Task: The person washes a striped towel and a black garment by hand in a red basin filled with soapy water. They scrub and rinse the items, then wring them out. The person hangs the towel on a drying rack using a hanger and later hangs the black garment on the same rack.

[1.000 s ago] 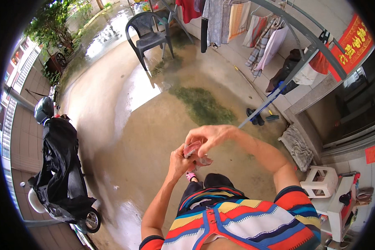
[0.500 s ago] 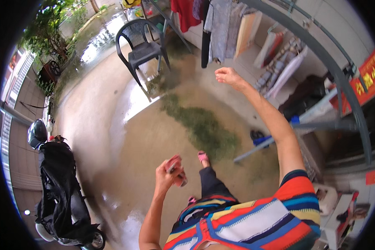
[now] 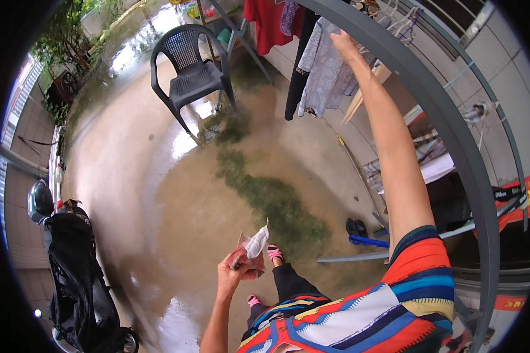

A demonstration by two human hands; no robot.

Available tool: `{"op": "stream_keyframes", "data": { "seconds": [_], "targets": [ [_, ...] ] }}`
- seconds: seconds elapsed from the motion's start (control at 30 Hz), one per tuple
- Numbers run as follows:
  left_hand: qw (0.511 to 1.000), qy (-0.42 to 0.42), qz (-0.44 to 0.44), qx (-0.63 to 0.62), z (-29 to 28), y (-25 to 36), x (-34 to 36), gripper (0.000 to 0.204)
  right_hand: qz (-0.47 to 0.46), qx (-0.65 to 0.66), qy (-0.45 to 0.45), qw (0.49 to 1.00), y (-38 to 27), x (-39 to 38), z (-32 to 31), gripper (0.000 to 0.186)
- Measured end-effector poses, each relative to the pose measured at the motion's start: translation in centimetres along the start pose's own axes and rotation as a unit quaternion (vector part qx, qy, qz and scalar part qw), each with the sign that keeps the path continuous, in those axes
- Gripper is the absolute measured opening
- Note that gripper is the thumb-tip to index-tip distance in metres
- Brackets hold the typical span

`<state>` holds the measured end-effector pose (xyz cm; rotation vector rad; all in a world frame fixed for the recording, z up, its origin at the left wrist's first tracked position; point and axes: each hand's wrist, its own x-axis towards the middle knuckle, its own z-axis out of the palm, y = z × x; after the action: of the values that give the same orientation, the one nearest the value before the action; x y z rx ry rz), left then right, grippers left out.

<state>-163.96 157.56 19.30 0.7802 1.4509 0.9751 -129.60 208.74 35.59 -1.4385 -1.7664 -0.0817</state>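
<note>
My left hand (image 3: 231, 273) is closed around a crumpled pink-red bundle (image 3: 253, 267), with a white, soft-looking piece (image 3: 256, 242) sticking up out of it. Whether this is a packet or cloth, I cannot make out. Stretched far forward, my right hand (image 3: 344, 46) is at the upper part of a grey patterned garment (image 3: 325, 73) hanging from the drying rack. Its fingers look closed on the fabric, with the tips small and partly lost against it. Dark trousers (image 3: 297, 76) and a red garment (image 3: 272, 26) hang just left of that garment.
The rack's thick grey rail (image 3: 447, 117) curves close by on my right. A dark plastic chair (image 3: 195, 76) stands ahead on wet, mossy concrete (image 3: 277, 203). Left is a covered scooter (image 3: 82, 276). Dark shoes (image 3: 355, 227) and a long stick (image 3: 359, 167) lie on the right.
My right hand has reached forward and up to the hanging grey garment. The white piece now stands up from the bundle in my left hand. My view has shifted, and my feet have moved.
</note>
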Motion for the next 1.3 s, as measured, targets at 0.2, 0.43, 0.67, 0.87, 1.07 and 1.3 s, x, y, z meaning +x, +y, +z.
{"op": "stream_keyframes", "data": {
  "seconds": [0.2, 0.43, 0.67, 0.87, 1.07, 1.3],
  "targets": [
    [1.0, 0.004, -0.007, 0.021, 0.0, -1.1, 2.9, 0.036, 0.013, -0.063, 0.018, 0.998, 2.8, 3.7, 0.9, 0.032],
    [0.999, 0.026, -0.031, 0.017, -0.8, -2.0, 3.7, 0.034, 0.18, 0.171, 0.045, 0.968, 6.3, 6.0, 0.9, 0.024],
    [0.996, 0.013, -0.083, -0.007, -1.0, -1.4, 3.4, 0.026, 0.288, 0.452, 0.19, 0.823, 7.4, 10.3, 0.6, 0.023],
    [0.997, -0.061, 0.002, 0.051, 0.2, 0.3, 4.8, 0.022, -0.075, -0.008, 0.144, 0.987, 11.4, 13.7, -6.8, 0.026],
    [0.996, -0.076, 0.013, 0.041, -3.9, 4.0, 3.0, 0.02, 0.185, 0.576, -0.04, 0.795, -9.8, -14.1, 0.1, 0.019],
    [0.975, -0.218, 0.021, -0.027, -6.4, 5.5, 5.1, 0.02, 0.287, 0.387, -0.305, 0.822, -19.1, -45.5, -3.6, 0.014]
  ]
}}
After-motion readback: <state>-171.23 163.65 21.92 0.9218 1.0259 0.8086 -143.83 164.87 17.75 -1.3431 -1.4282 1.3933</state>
